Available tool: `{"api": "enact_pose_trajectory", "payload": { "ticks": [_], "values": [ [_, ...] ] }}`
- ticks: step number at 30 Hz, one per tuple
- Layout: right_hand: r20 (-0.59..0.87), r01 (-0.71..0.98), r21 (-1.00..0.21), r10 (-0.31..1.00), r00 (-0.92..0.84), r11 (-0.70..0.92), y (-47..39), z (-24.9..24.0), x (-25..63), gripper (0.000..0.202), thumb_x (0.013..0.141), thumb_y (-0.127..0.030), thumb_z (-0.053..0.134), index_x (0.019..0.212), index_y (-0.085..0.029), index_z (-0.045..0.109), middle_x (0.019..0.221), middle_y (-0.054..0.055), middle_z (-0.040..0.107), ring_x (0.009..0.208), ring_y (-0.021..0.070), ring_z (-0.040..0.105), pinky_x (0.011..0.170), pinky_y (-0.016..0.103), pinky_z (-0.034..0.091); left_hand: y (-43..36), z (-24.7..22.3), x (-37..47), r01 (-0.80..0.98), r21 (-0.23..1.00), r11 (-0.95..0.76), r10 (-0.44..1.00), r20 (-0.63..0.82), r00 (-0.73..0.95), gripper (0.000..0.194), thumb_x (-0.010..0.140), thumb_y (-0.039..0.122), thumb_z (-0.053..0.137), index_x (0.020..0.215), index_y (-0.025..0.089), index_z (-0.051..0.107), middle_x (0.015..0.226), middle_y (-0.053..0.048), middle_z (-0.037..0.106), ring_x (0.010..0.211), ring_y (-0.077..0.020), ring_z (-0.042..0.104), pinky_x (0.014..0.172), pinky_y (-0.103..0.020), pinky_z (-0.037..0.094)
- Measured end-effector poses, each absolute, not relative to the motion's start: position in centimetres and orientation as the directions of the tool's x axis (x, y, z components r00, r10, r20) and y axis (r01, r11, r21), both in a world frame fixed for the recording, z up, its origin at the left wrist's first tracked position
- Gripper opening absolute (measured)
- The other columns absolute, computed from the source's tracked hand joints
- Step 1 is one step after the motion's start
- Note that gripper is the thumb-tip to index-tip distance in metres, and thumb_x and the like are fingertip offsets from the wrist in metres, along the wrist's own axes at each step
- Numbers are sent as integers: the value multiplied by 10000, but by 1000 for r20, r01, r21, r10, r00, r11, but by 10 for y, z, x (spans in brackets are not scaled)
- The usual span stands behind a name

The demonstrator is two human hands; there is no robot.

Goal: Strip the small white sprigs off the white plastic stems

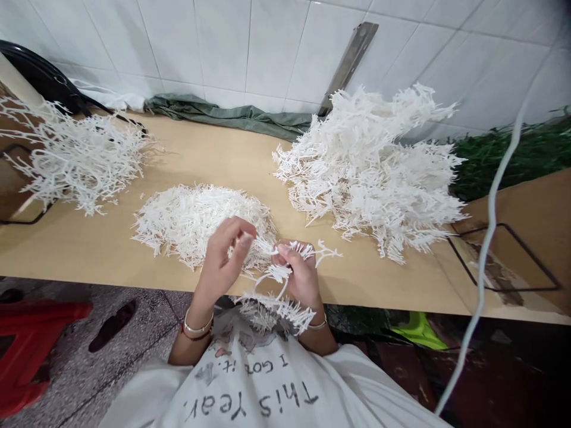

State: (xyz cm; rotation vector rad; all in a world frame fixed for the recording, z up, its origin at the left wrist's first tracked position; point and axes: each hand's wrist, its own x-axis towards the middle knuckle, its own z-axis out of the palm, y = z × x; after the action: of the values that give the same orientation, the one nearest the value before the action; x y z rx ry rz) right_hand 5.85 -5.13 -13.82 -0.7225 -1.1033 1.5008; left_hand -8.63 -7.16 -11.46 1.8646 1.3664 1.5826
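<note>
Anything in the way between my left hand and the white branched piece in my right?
Nothing visible stands between the left hand and the white branched piece in the right hand. The small white pile lies behind, on the table. Whether the left fingertips already touch a strand is unclear.

And here's the tan bench [200, 148], white branching pieces [370, 172] on it, dark green foliage [521, 154] at its right end!
</note>
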Motion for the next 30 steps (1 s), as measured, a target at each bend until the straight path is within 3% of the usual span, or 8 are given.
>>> {"api": "enact_pose_trajectory", "payload": {
  "ticks": [5, 10, 14, 17, 22, 26, 30],
  "values": [
    [105, -314, -949, 943, -316, 0, -54, -134, 63, 383, 831, -352, 602, 526, -178, 449, 504, -46, 356, 480, 80, 293, 473, 254, 256, -82, -115, -76, 309, 854, -418, 905, 420, 63, 366, 941, 310, 486, 623, 173, 369, 574, 41, 312, 537, -91, 307, 517, -255, 249],
    [102, -195, -980, 955, -279, 48, -59, -129, 63, 250, 765, -404, 682, 669, -196, 584, 601, -15, 503, 563, 121, 432, 545, 269, 364, -78, -121, -75, 275, 870, -409, 905, 425, 3, 396, 959, 324, 438, 613, 176, 314, 556, 39, 271, 502, -88, 271, 499, -262, 215],
    [66, -124, -992, 945, -319, 28, -61, -125, 64, 335, 806, -402, 639, 578, -201, 497, 530, -33, 414, 511, 112, 375, 496, 265, 322, -72, -124, -77, 392, 829, -399, 893, 448, -38, 438, 955, 344, 435, 577, 170, 299, 532, 37, 268, 495, -88, 267, 504, -266, 205],
    [26, -155, -987, 941, -336, -28, -62, -126, 67, 367, 798, -367, 644, 532, -198, 456, 504, -41, 391, 487, 99, 338, 490, 262, 309, -71, -124, -81, 276, 898, -343, 939, 327, 103, 472, 965, 384, 390, 558, 173, 278, 517, 47, 222, 473, -80, 205, 478, -257, 180],
    [-88, -230, -948, 876, -473, -219, -61, -130, 76, 370, 720, -355, 652, 489, -192, 413, 442, -66, 345, 422, 71, 302, 438, 239, 257, -73, -124, -82, 199, 938, -285, 890, 182, 418, 449, 966, 412, 361, 623, 151, 484, 529, 49, 304, 492, -81, 246, 488, -237, 212],
    [-241, -154, -924, 844, -479, -351, -57, -126, 83, 333, 679, -340, 667, 498, -181, 437, 447, -65, 396, 424, 63, 328, 426, 226, 236, -73, -128, -77, 295, 911, -288, 909, 163, 384, 479, 972, 442, 310, 599, 160, 412, 545, 44, 323, 521, -93, 288, 523, -248, 217],
    [-248, -125, -924, 817, -521, -360, -53, -124, 81, 361, 677, -326, 657, 454, -174, 417, 424, -65, 384, 421, 55, 314, 431, 227, 201, -73, -126, -76, 322, 868, -378, 901, 265, 344, 343, 962, 438, 355, 767, 176, 460, 701, 11, 469, 644, -121, 435, 609, -247, 318]
  ]
}}
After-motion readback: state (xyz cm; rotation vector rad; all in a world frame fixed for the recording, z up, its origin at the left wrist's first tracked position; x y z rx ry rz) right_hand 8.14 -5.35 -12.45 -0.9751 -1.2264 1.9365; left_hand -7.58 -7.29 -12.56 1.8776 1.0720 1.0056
